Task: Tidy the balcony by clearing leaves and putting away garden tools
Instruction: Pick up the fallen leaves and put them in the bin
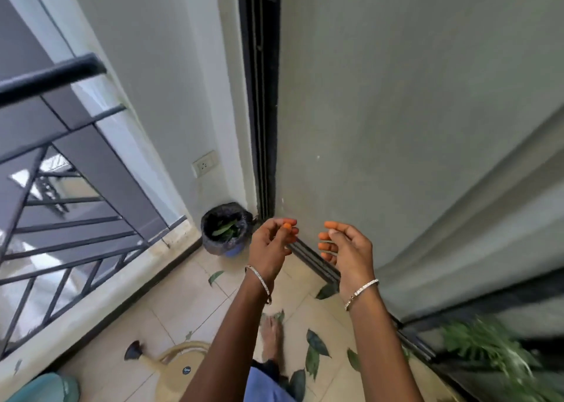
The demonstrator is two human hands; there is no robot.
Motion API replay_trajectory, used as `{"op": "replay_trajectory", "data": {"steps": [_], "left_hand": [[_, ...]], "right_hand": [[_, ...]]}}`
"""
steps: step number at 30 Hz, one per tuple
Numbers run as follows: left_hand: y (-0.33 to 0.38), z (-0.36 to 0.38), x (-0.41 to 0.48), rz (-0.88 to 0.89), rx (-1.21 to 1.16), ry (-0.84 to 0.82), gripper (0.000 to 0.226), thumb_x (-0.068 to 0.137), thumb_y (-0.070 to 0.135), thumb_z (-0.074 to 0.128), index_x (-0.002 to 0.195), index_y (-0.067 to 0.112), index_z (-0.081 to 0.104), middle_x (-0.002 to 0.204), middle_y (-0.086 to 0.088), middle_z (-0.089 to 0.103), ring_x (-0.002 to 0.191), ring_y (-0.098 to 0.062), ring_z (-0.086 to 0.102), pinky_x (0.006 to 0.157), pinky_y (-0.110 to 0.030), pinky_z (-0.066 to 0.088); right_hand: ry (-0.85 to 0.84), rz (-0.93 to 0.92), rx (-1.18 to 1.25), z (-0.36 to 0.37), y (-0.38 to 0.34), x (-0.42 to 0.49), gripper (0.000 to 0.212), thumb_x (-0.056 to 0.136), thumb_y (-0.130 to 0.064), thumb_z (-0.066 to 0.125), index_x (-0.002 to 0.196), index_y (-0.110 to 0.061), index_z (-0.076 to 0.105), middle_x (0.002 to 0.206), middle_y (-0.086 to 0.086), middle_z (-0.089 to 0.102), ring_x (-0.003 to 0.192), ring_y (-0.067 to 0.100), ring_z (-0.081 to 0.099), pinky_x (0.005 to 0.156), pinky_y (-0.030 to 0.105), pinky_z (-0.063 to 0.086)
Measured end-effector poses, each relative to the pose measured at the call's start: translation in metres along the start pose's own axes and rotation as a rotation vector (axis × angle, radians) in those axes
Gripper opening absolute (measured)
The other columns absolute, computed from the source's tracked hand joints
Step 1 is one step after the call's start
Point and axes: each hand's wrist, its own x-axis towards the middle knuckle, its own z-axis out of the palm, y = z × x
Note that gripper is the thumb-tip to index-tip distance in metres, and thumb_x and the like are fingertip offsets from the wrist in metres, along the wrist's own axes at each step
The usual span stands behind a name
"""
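At least 6 leaves [317, 342] lie on the floor. There are 1 bin [211, 240], 1 watering can [171, 377] and 1 socket [205, 163].

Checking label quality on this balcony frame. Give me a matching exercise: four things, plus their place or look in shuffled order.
Things:
1. bin
2. watering can
3. wall socket
4. plant

Descriptions:
A. green, blurred, bottom right
B. black-lined, in the corner, leaves inside
C. beige, at the bottom edge
D. white, mounted above the bin

Pairs: 1-B, 2-C, 3-D, 4-A
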Motion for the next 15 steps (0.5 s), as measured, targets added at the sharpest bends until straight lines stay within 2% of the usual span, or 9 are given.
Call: {"op": "replay_trajectory", "data": {"steps": [8,15], "left_hand": [[0.066,0.068,-0.061,0.07,0.058,-0.281,0.018,0.1,0.01,0.05,0.096,0.014,0.067,0.08,0.0,0.067,0.071,-0.011,0.063,0.066,-0.027,0.049],[0.08,0.134,-0.131,0.108,0.092,-0.588,0.018,0.098,0.008,0.05,0.099,0.013,0.067,0.082,-0.003,0.068,0.069,-0.009,0.065,0.064,-0.024,0.051]], "right_hand": [[0.214,-0.133,0.076,-0.074,-0.072,-0.067,0.017,0.096,-0.005,0.052,0.099,-0.008,0.069,0.077,0.006,0.068,0.062,0.014,0.06,0.055,0.023,0.048],[0.513,-0.244,0.155,-0.155,-0.079,-0.151,0.018,0.096,-0.004,0.053,0.093,-0.013,0.069,0.077,0.007,0.068,0.061,0.015,0.06,0.054,0.022,0.048]]}}
